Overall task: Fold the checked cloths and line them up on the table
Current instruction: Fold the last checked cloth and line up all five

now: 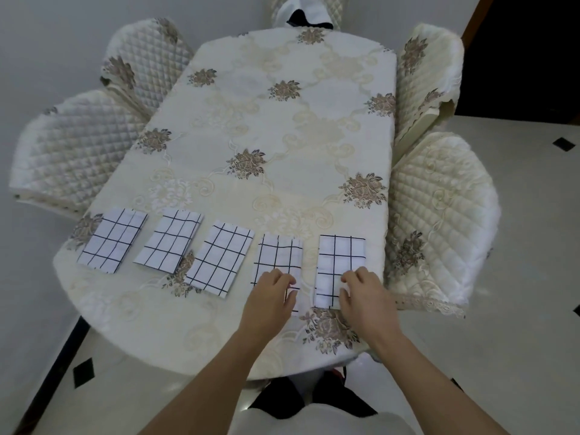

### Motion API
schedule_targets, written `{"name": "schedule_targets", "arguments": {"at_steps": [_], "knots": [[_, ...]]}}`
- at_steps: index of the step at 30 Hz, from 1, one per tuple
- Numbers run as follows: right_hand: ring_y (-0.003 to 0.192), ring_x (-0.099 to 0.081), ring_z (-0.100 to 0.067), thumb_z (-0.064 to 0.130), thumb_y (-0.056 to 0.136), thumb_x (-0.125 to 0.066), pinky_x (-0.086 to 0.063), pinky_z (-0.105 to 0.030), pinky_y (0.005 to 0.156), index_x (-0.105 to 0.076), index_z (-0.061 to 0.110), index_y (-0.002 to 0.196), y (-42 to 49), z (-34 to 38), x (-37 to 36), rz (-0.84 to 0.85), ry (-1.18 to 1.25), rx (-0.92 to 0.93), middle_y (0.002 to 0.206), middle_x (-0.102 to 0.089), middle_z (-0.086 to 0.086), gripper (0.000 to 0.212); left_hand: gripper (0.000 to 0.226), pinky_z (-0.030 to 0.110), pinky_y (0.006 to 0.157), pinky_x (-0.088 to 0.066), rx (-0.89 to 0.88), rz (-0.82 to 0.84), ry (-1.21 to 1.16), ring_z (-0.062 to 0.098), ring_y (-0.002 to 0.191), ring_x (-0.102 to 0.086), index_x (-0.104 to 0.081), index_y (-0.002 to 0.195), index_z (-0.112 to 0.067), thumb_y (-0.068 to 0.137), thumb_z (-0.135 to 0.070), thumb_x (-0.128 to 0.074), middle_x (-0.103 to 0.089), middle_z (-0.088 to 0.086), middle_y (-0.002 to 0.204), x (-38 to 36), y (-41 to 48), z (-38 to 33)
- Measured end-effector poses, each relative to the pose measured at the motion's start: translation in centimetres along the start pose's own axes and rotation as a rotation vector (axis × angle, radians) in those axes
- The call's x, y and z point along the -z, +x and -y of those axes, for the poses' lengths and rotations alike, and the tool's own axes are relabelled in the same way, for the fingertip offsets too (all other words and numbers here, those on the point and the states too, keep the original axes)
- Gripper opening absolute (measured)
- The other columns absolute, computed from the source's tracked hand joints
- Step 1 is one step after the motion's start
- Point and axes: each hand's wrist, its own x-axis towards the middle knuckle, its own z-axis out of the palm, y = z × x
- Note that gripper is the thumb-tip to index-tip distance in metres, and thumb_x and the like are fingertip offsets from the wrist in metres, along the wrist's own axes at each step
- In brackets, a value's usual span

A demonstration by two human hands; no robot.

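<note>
Several folded white cloths with black checks lie in a row along the near edge of the table [282, 127]. From the left: one cloth [112, 240], a second [169, 241], a third [219, 259], then the fourth cloth [277, 257] and the rightmost cloth [339, 262]. My left hand [271, 296] rests on the near end of the fourth cloth, fingers curled over its edge. My right hand [364, 293] pinches the near right part of the rightmost cloth. Both near ends are partly hidden under my hands.
A cream flowered tablecloth covers the table. Quilted chairs stand round it: two on the left [72, 152], two on the right [439, 215], one at the far end [301, 11]. The rightmost cloth lies close to the table's right edge. Tiled floor lies below.
</note>
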Motion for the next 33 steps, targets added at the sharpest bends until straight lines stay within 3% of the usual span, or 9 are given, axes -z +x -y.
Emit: {"name": "schedule_targets", "arguments": {"at_steps": [9, 12, 15, 17, 20, 24, 27, 30, 33], "knots": [[0.091, -0.063, -0.026, 0.021, 0.074, -0.068, -0.053, -0.034, 0.073, -0.068, 0.012, 0.102, -0.6, 5.9, -3.3, 0.109, -0.029, 0.333, 0.106, -0.064, -0.006, 0.029, 0.062, 0.038, 0.096, -0.054, -0.257, 0.19, 0.186, 0.023, 0.122, -0.055, -0.057, 0.133, -0.015, 0.082, -0.048, -0.07, -0.055, 0.006, 0.137, 2.6, -1.8, 7.9], [0.087, -0.063, -0.023, 0.024, 0.078, -0.077, -0.052, -0.033, 0.067, -0.067, 0.014, 0.108, -1.0, 7.5, -4.0, 0.111, 0.015, 0.134, 0.104, -0.063, -0.004, 0.033, 0.061, 0.038, 0.09, -0.056, -0.147, 0.167, 0.119, 0.027, 0.115, -0.058, -0.058, 0.129, -0.01, 0.08, -0.039, -0.079, -0.056, 0.01, 0.131, 2.5, -1.9, 9.5], [0.079, -0.06, -0.028, 0.024, 0.09, -0.068, -0.046, -0.036, 0.061, -0.065, 0.012, 0.108, -0.5, 8.6, -4.8, 0.095, 0.105, -0.164, 0.095, -0.06, -0.008, 0.023, 0.047, 0.038, 0.078, -0.057, 0.112, 0.1, -0.055, 0.028, 0.094, -0.06, -0.058, 0.126, -0.006, 0.088, -0.028, -0.074, -0.055, 0.011, 0.118, 2.2, -1.1, 9.1], [0.077, -0.06, -0.031, 0.021, 0.087, -0.07, -0.047, -0.037, 0.061, -0.065, 0.01, 0.105, 0.0, 8.9, -5.4, 0.063, 0.068, -0.185, 0.092, -0.059, -0.009, 0.021, 0.048, 0.035, 0.084, -0.052, 0.172, 0.128, -0.086, 0.028, 0.1, -0.059, -0.056, 0.13, -0.006, 0.091, -0.029, -0.07, -0.054, 0.011, 0.121, 2.0, -0.2, 8.8], [0.09, -0.063, -0.03, 0.027, 0.078, -0.08, -0.055, -0.039, 0.065, -0.063, 0.013, 0.113, 0.1, 9.5, -5.9, 0.062, -0.007, -0.094, 0.108, -0.063, -0.01, 0.041, 0.058, 0.037, 0.092, -0.049, 0.008, 0.12, -0.053, 0.028, 0.113, -0.053, -0.058, 0.129, -0.007, 0.082, -0.034, -0.08, -0.053, 0.011, 0.129, 1.6, 0.2, 8.9], [0.13, -0.055, -0.03, 0.039, 0.077, -0.082, -0.054, -0.044, 0.095, -0.056, 0.012, 0.134, -1.1, 9.8, -6.7, 0.13, -0.061, 0.071, 0.143, -0.055, -0.013, 0.068, 0.073, 0.045, 0.092, -0.056, -0.334, 0.19, 0.042, 0.03, 0.121, -0.055, -0.061, 0.125, -0.01, 0.067, -0.045, -0.089, -0.057, 0.011, 0.134, 1.2, -0.7, 10.9], [0.137, -0.05, -0.027, 0.037, 0.08, -0.08, -0.049, -0.045, 0.105, -0.058, 0.009, 0.136, -1.6, 9.2, -7.6, 0.167, -0.142, 0.127, 0.147, -0.053, -0.012, 0.066, 0.073, 0.047, 0.092, -0.057, -0.378, 0.222, 0.053, 0.031, 0.124, -0.057, -0.063, 0.125, -0.007, 0.067, -0.041, -0.09, -0.057, 0.013, 0.137, 0.5, -0.8, 12.4], [0.137, -0.05, -0.027, 0.034, 0.094, -0.053, -0.049, -0.045, 0.106, -0.06, 0.007, 0.133, -1.8, 8.9, -8.3, 0.146, -0.175, 0.147, 0.146, -0.054, -0.014, 0.048, 0.067, 0.045, 0.094, -0.056, -0.397, 0.202, 0.055, 0.031, 0.126, -0.057, -0.065, 0.125, -0.005, 0.07, -0.034, -0.089, -0.059, 0.014, 0.137, 0.4, -0.2, 12.3], [0.136, -0.051, -0.029, 0.035, 0.097, -0.036, -0.048, -0.046, 0.107, -0.062, 0.005, 0.131, -1.7, 8.7, -8.5, 0.153, -0.176, 0.129, 0.144, -0.054, -0.016, 0.052, 0.067, 0.041, 0.097, -0.054, -0.447, 0.186, 0.071, 0.03, 0.124, -0.06, -0.067, 0.123, -0.002, 0.067, -0.03, -0.092, -0.062, 0.015, 0.134, 0.4, 0.7, 11.8]]}}
